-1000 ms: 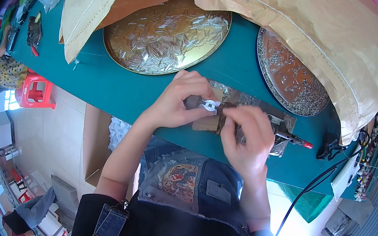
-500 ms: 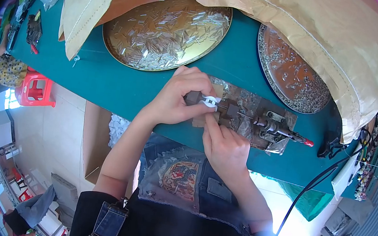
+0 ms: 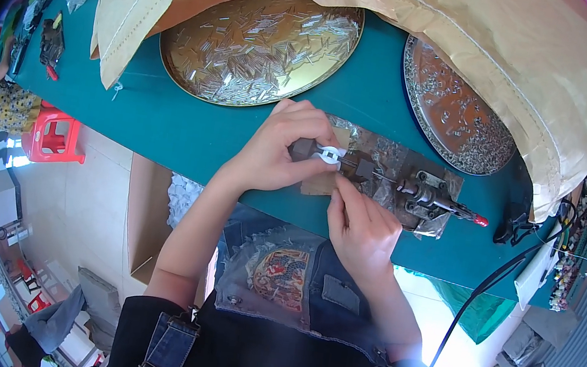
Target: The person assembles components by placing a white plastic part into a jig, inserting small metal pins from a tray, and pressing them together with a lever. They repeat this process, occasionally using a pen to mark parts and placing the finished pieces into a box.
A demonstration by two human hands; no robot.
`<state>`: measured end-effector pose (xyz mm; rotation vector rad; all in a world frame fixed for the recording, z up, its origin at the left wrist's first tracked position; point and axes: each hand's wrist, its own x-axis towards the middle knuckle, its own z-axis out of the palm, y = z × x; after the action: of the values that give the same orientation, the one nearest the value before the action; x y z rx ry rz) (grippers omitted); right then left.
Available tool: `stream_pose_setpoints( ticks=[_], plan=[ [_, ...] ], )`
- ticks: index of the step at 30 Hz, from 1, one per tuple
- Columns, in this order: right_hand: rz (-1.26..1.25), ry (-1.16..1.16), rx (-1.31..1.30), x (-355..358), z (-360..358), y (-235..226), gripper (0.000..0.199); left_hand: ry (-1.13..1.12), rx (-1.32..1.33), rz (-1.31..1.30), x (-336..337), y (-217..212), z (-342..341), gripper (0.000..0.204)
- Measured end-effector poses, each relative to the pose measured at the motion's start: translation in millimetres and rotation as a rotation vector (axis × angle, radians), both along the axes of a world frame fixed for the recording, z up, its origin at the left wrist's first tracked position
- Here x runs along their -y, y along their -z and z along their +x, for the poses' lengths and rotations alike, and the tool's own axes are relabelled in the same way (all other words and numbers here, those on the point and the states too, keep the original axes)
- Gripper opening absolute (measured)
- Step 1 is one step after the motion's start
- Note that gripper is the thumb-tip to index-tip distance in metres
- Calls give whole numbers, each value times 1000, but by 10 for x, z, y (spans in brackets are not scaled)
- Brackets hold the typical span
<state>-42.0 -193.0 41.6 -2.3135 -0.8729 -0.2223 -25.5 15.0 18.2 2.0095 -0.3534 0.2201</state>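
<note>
My left hand (image 3: 285, 145) pinches a small white plastic part (image 3: 329, 155) between thumb and fingers. It keeps the part at the left end of a bench fixture (image 3: 385, 174), against a dark metal block. On the fixture's right half sits a push-type toggle clamp (image 3: 427, 195) with a red-tipped handle pointing right. Just below and right of the white part is my right hand (image 3: 365, 231), thumb and index finger closed together. Whatever they may hold is too small or hidden to make out.
A gold round tray (image 3: 275, 102) with many thin metal pins lies beyond my hands on the green table (image 3: 187, 138). Farther right, another tray (image 3: 455, 157) holds small metal pieces. Brown paper (image 3: 492, 54) arches over both. A black cable (image 3: 464, 305) hangs at the right.
My right hand has drawn back slightly right and down from the white plastic part, its fingers closing together. My left hand still grips the part in nearly the same place.
</note>
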Motion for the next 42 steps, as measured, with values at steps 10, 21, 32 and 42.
stream_pose_setpoints(
  ticks=[10,21,32,42],
  plan=[
    [-142,-89,62,113,140,-26,16,11,-14,9,-5,-20,-5,22],
    [13,185,-38,41,2,74,13,6,-6,-9,5,-16,7,22],
    [61,147,-49,52,-3,184,11,0,6,-5,12,-7,-4,21],
    [22,190,-56,-13,-83,139,10,1,11,-8,5,-4,-5,21]
  ],
)
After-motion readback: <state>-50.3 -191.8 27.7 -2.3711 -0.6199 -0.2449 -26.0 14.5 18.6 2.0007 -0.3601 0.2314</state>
